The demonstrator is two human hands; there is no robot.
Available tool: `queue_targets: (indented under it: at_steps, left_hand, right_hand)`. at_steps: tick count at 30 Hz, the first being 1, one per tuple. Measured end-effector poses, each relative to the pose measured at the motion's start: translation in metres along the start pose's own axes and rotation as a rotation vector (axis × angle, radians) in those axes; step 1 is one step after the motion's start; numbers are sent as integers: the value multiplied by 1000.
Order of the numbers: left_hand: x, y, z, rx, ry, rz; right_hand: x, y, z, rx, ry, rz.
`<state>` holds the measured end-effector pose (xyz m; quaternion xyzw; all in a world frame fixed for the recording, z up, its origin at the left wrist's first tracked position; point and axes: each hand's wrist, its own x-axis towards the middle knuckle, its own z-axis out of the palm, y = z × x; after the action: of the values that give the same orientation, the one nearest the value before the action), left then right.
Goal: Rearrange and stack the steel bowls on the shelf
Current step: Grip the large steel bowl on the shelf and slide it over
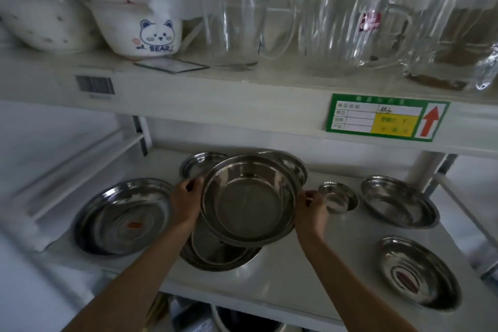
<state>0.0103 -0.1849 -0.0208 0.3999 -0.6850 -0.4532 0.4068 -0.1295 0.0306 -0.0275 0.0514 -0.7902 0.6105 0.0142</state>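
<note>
Steel fills the lower shelf [310, 272]: a large bowl [248, 201] is held up between both hands, tilted toward the camera so its inside shows. The left hand [186, 201] grips the bowl's left rim, thumb over the edge and fingers behind it; the right hand [311, 210] pinches the right rim in the same way. Directly under the held bowl, between the two forearms, a stack of flat plates [215, 253] lies on the shelf. Behind the held bowl, beyond the fingertips, a further bowl [292, 163] peeks out, with a small dish [198, 163] just beyond the left hand. Just beside the right hand sits a tiny bowl [338, 197], close to the knuckles; whether they touch cannot be told. Further right stand two shallow plates, one far [398, 201] and one near [419, 273]. Left of the left hand rests a wide plate [124, 214] with a red sticker. Above the hands, the upper shelf carries glass mugs [237, 13] and white ceramic bowls [142, 32].
</note>
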Motion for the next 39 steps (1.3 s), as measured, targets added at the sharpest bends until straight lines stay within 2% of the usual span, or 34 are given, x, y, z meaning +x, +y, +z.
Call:
queue_targets:
  at_steps: [10,18,23,33,39]
  left_hand:
    - [-10,-35,-53,-13,112,-79]
    - [-24,-67,-62,1,82,-165]
    - [-32,-66,-59,75,127,-131]
    - [-32,-82,-46,192,99,-136]
    - [-28,-87,-45,298,87,-64]
  right_hand:
    - [-23,17,57,-62,-166,-3]
    - [-29,35,68,-138,-239,-3]
    - [-29,42,70,-174,-227,-6]
    - [-30,48,67,-216,-169,-9]
    - [-29,56,68,-290,-149,-33]
